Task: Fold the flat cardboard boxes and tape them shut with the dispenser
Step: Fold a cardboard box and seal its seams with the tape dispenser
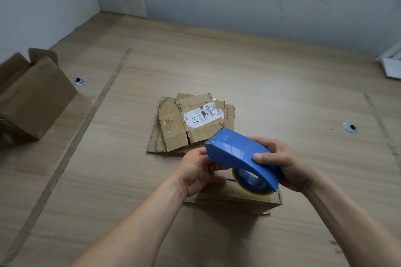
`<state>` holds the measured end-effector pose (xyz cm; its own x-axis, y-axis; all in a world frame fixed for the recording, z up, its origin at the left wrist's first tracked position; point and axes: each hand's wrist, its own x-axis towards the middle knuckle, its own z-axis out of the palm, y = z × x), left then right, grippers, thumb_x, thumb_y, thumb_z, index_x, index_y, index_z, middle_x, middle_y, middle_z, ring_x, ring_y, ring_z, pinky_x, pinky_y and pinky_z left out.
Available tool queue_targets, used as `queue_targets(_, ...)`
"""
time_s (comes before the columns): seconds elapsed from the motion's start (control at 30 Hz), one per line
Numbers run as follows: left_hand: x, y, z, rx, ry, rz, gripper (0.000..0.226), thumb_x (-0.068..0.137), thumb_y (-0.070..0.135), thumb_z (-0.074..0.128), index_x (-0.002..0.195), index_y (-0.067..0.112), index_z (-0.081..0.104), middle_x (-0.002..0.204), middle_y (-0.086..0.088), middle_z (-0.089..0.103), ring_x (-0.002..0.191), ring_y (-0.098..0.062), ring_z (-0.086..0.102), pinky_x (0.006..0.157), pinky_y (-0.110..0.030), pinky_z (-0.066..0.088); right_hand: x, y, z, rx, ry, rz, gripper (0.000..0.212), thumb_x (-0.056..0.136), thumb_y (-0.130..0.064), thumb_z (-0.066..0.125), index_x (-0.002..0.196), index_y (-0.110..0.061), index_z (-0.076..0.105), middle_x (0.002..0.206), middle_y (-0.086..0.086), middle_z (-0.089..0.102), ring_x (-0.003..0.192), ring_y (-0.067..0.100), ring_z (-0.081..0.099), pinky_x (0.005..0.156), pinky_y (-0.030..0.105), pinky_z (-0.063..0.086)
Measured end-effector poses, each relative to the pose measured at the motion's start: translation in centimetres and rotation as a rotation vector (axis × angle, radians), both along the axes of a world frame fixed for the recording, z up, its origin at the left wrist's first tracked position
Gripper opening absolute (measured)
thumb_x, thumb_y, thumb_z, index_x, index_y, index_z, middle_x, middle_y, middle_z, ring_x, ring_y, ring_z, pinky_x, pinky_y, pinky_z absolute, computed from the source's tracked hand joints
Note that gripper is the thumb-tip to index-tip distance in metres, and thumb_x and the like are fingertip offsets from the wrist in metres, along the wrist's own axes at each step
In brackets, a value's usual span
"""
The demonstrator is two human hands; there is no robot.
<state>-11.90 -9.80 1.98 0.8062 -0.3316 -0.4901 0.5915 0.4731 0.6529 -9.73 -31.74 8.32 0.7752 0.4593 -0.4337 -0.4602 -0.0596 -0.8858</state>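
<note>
Now both hands clamp the blue dispenser (240,158) above the folded box (236,201) near the worktop's front edge: right hand (284,165) gripping its back, left hand (199,171) pinching beneath its nose. Best draw tape free, then press along the seam.

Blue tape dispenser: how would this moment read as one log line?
right hand: grips blue plastic tape dispenser | left hand: fingers at its front underside | below: small folded brown cardboard box | behind: flat cardboard stack

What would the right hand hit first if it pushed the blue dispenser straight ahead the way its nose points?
Probably the flat cardboard stack: the dispenser in the right hand points up-left at it. It is held above the table, so it might pass over.
</note>
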Motion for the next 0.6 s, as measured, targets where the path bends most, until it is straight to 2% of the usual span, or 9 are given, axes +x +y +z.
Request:
queue_targets(0.1,0.2,-0.2,-0.1,0.068,0.033,0.014,0.021,0.093,-0.002,0.055,0.110,0.004,0.066,0.086,-0.012,0.073,0.075,-0.023,0.071,0.069,-0.046,0.056,-0.1,-0.1,0.1,-0.019,-0.001,0.015,0.073,0.060,-0.029,0.080,0.129,-0.011,0.067,0.113,0.020,0.072,0.089,0.030,0.070,0.071,0.031,0.060)
queue_targets(0.27,0.7,-0.3,-0.4,0.166,0.101,0.037,0.026,0.092,-0.007,0.053,0.118,-0.008,0.059,0.090,-0.020,0.070,0.075,-0.029,0.068,0.069,-0.046,0.058,-0.2,-0.3,0.2,-0.051,-0.007,0.053,0.071,0.058,-0.028,0.082,0.126,-0.013,0.068,0.112,0.018,0.073,0.090,0.028,0.070,0.075,0.032,0.060)
queue_targets(0.4,0.7,-0.7,-0.1,0.217,0.107,0.124,0.019,0.094,-0.007,0.046,0.102,-0.005,0.063,0.087,-0.020,0.068,0.073,-0.028,0.068,0.063,-0.043,0.058,-0.4,-0.3,0.3,-0.114,-0.027,0.104,0.073,0.057,-0.030,0.083,0.128,-0.019,0.068,0.117,0.013,0.073,0.097,0.025,0.070,0.080,0.030,0.059)
queue_targets(0.5,0.8,-0.3,0.1,0.228,0.126,0.213,0.019,0.087,-0.017,0.050,0.084,-0.003,0.062,0.075,-0.018,0.064,0.062,-0.025,0.062,0.054,-0.034,0.053,-0.6,-0.9,0.8,-0.201,-0.052,0.164,0.074,0.058,-0.037,0.083,0.129,-0.025,0.067,0.120,0.008,0.072,0.103,0.024,0.070,0.083,0.027,0.056)
queue_targets(0.6,0.8,0.1,0.2,0.233,0.123,0.255,0.023,0.084,-0.021,0.054,0.083,0.000,0.062,0.070,-0.015,0.059,0.058,-0.024,0.057,0.052,-0.036,0.055,-0.6,-1.9,1.2,-0.219,-0.041,0.172,0.071,0.059,-0.038,0.082,0.128,-0.027,0.069,0.119,0.008,0.073,0.103,0.026,0.070,0.084,0.029,0.056)
